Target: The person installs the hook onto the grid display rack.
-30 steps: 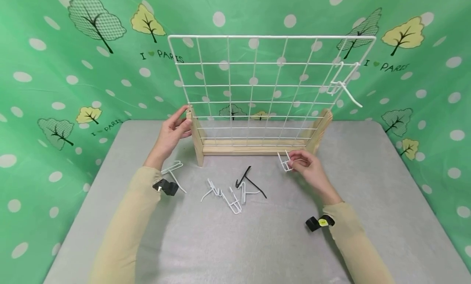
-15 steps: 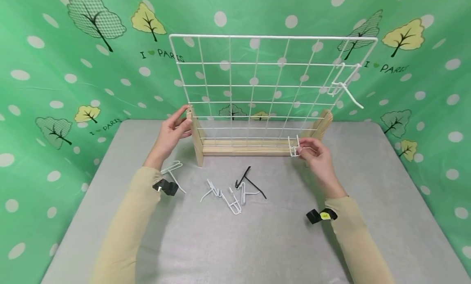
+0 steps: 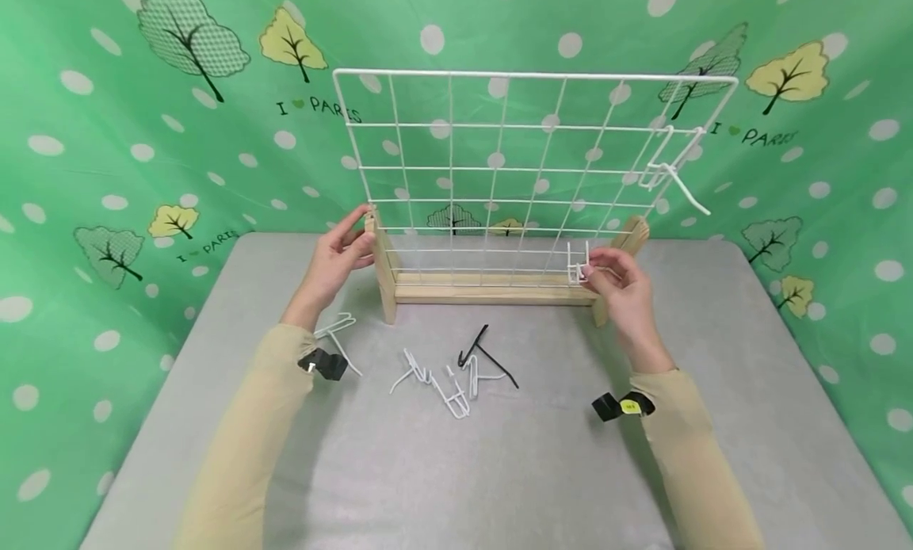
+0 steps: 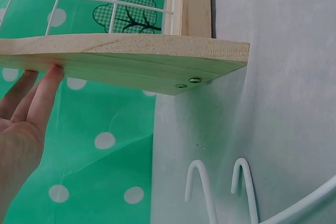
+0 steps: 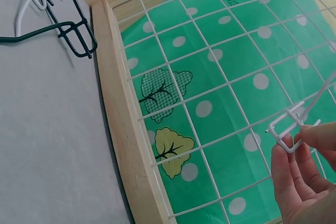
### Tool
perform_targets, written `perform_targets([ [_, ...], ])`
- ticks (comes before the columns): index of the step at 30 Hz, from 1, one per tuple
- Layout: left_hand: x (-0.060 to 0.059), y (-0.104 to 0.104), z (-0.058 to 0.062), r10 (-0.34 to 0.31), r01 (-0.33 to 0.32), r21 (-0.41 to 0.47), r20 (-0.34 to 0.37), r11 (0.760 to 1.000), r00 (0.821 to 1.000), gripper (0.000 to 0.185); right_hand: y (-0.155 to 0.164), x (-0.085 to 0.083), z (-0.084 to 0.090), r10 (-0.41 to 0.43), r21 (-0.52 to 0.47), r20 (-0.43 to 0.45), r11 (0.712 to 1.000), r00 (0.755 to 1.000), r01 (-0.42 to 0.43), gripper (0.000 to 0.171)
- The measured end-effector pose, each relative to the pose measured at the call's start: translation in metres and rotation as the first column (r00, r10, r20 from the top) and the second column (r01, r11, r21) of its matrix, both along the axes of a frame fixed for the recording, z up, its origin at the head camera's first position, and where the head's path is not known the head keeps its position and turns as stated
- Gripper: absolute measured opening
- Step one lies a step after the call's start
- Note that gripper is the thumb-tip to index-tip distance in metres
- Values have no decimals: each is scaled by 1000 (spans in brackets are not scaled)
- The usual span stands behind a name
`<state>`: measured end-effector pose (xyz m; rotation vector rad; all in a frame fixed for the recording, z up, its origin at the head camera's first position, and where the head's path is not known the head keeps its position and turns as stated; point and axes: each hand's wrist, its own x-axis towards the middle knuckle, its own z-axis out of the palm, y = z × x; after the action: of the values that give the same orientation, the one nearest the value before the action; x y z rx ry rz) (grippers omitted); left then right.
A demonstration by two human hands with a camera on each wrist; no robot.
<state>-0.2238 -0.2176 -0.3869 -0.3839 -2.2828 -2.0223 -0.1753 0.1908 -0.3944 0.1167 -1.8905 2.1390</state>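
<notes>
My right hand [image 3: 624,292] pinches a white wire hook [image 3: 574,276] between thumb and fingers, with its two prongs up. In the head view the hook overlaps the lower right of a white wire grid [image 3: 499,75]; the right wrist view shows its small frame [image 5: 279,139] over the mesh. The grid stands in a wooden base [image 3: 492,295] with a side board at each end. My left hand [image 3: 334,263] holds the upper end of the left side board [image 3: 385,276], thumb in front. Fingertips [image 4: 55,70] touch the board's outer face in the left wrist view.
Another white hook [image 3: 662,169] hangs at the grid's upper right, its arm sticking forward. Several loose white hooks [image 3: 451,398] and a black hook [image 3: 492,358] lie on the grey table [image 3: 513,479] before the rack. Behind stands a green dotted cloth [image 3: 235,146].
My right hand has moved up and slightly right with the white hook, from near the base front to the grid's lower right. The left hand stays at the side board.
</notes>
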Motion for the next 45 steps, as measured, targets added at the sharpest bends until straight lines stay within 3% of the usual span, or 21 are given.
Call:
perform_targets([
  [28, 0, 1, -2, 5, -5, -3, -3, 1000, 1000, 51, -6, -17, 14, -30, -125, 0, 992, 1000, 30, 24],
  [45, 1, 1, -1, 11, -11, -22, -1, 1000, 1000, 51, -11, -23, 4, -60, -175, -7, 983, 998, 57, 24],
])
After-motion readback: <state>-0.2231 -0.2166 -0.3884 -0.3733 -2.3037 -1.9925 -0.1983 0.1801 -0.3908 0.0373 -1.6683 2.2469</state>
